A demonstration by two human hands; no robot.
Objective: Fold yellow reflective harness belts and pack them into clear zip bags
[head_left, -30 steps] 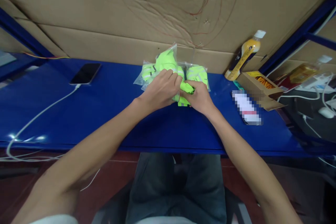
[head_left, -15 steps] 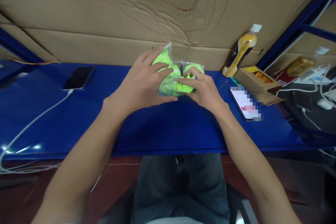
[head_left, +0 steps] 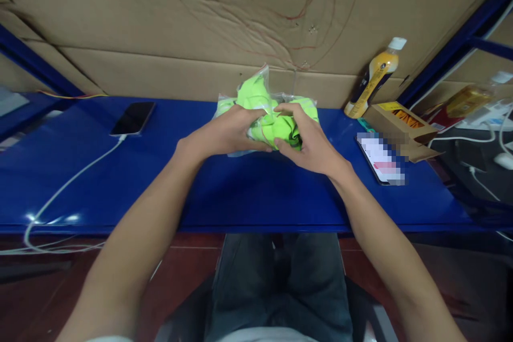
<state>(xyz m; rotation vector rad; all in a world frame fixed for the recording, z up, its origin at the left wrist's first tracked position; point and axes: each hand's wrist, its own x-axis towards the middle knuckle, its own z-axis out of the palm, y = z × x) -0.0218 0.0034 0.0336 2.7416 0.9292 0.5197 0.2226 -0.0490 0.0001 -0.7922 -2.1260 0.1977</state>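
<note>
Several clear plastic bags with bright yellow-green fabric [head_left: 255, 92] inside lie together at the back of the blue table [head_left: 256, 197], near the cardboard wall. My left hand [head_left: 236, 131] grips the left side of the front bag, thumb in front and fingers over its top. On the right, my right hand [head_left: 306, 136] pinches the same front bag [head_left: 276, 127] between thumb and fingers. Behind my hands another bag stands up to a point, and others show at both sides.
A black phone [head_left: 133, 118] with a white cable lies at left. At right are a yellow bottle [head_left: 372, 80], an opened cardboard box [head_left: 401, 123] and a lit phone [head_left: 380, 160]. Blue frame posts rise at both sides.
My left hand has lowered and closed on the front bag, uncovering bags behind it. My right hand has shifted its hold on the same bag. The view has moved slightly left.
</note>
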